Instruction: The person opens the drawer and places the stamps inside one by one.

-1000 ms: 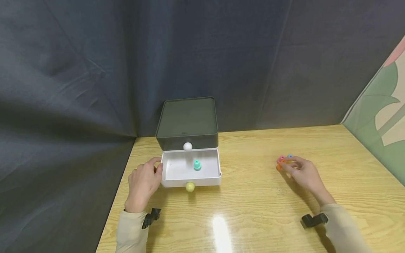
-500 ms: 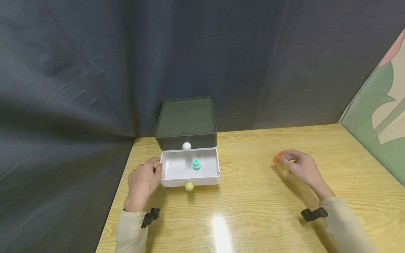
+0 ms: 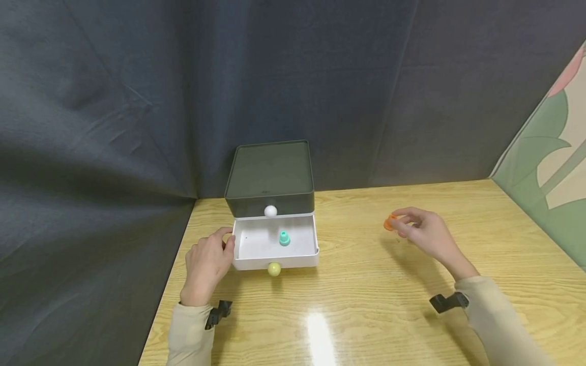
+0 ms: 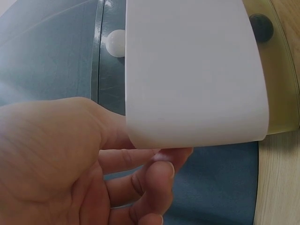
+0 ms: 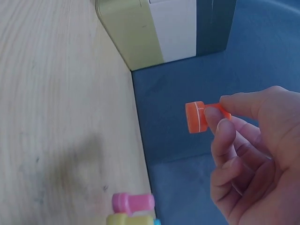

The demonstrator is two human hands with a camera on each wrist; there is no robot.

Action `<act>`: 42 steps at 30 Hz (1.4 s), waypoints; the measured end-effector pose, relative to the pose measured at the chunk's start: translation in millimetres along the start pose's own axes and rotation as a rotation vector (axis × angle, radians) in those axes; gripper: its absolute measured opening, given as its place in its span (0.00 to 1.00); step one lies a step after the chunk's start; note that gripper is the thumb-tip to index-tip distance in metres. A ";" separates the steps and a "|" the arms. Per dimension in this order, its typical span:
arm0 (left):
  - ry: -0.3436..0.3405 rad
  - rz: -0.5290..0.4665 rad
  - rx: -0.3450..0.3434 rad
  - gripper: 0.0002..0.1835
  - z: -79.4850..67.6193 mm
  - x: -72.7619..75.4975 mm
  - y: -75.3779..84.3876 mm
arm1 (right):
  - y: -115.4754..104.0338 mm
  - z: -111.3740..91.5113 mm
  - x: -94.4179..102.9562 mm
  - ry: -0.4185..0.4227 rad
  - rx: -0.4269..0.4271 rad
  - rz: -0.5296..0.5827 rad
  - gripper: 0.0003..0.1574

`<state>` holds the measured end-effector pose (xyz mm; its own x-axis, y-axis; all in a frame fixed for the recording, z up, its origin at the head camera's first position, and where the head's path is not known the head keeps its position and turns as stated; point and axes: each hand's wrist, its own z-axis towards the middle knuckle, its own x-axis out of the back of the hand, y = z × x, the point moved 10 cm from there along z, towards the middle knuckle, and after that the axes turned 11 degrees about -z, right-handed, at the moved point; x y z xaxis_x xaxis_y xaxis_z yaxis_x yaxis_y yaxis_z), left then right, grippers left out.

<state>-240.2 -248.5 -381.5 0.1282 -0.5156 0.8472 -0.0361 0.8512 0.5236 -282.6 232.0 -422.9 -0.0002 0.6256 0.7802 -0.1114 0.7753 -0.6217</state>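
My left hand point(image 3: 208, 262) grips the left side wall of the pulled-out white drawer point(image 4: 197, 75), its fingers curled at the wall. Inside that drawer stands a small teal stepped peg point(image 3: 284, 238). Over the table to the right, my right hand point(image 3: 426, 234) pinches an orange peg point(image 5: 195, 117) of a similar kind between thumb and fingertips, wide end pointing out. Below it in the right wrist view are a pink peg point(image 5: 133, 203), a yellow peg point(image 5: 130, 219) and a bit of a blue one point(image 5: 157, 222); in the head view my hand hides them.
The drawer belongs to a three-tier box with a dark top point(image 3: 270, 170) and a yellow-green bottom tier point(image 5: 136, 40). A white knob point(image 3: 270, 211) and a yellow knob point(image 3: 274, 269) jut forward. Dark cloth point(image 3: 343, 91) hangs behind the wooden table point(image 3: 366, 305).
My right hand has picked up the orange peg from among the others and moved it left and up off the table. The left hand stays at the drawer.
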 end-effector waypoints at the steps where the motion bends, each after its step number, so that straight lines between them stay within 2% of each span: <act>1: 0.000 0.000 0.000 0.22 0.0 0.0 0.0 | -3.4 0.6 -0.1 -0.007 0.004 -0.002 0.30; 14: 0.007 0.005 -0.013 0.22 0.3 1.9 0.3 | -53.0 15.0 -8.8 -0.010 0.095 -0.034 0.24; 28: 0.007 0.002 -0.016 0.22 1.7 2.6 -0.3 | -91.9 22.4 -9.3 0.000 0.159 -0.053 0.19; 42: -0.004 0.007 -0.010 0.22 0.2 0.3 -1.1 | -138.4 24.9 -27.7 -0.023 0.238 -0.011 0.13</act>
<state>-240.3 -249.7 -381.9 0.1244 -0.5102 0.8510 -0.0267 0.8556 0.5169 -291.9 105.2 -356.8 -0.0195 0.6130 0.7898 -0.3427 0.7380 -0.5813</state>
